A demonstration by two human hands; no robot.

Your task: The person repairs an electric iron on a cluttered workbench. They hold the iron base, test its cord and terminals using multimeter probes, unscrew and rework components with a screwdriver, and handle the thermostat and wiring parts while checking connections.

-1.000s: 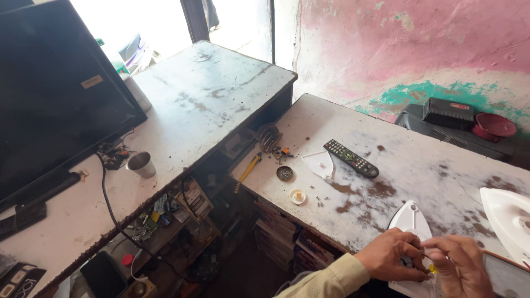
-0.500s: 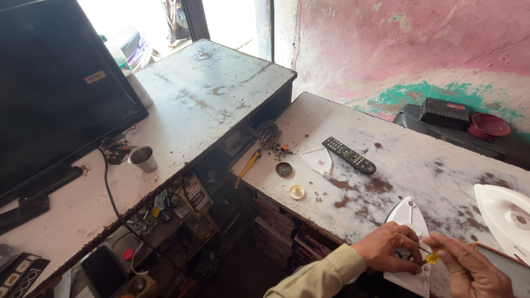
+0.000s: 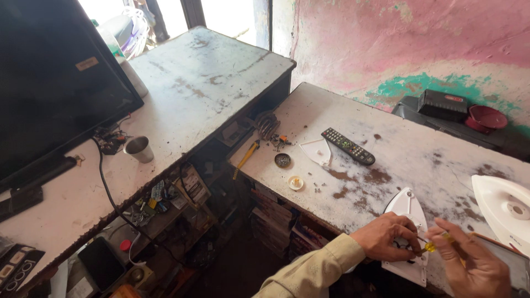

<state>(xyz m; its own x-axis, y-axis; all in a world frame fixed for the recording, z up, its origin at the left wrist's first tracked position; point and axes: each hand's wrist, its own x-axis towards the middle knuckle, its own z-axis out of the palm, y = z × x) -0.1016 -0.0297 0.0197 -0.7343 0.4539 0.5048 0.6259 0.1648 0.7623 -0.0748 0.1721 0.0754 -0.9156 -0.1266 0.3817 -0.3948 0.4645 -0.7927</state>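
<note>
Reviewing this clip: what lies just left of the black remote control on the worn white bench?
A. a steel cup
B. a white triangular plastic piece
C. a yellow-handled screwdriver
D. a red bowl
B. The white triangular plastic piece lies beside the left end of the remote control; the steel cup stands on the other bench, the red bowl is by the wall, and the right hand holds the screwdriver.

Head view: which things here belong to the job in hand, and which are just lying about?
In hand:
left hand steadying the white iron plate
right hand holding the yellow-handled screwdriver

Lying about:
remote control
steel cup
television
white iron shell
</note>
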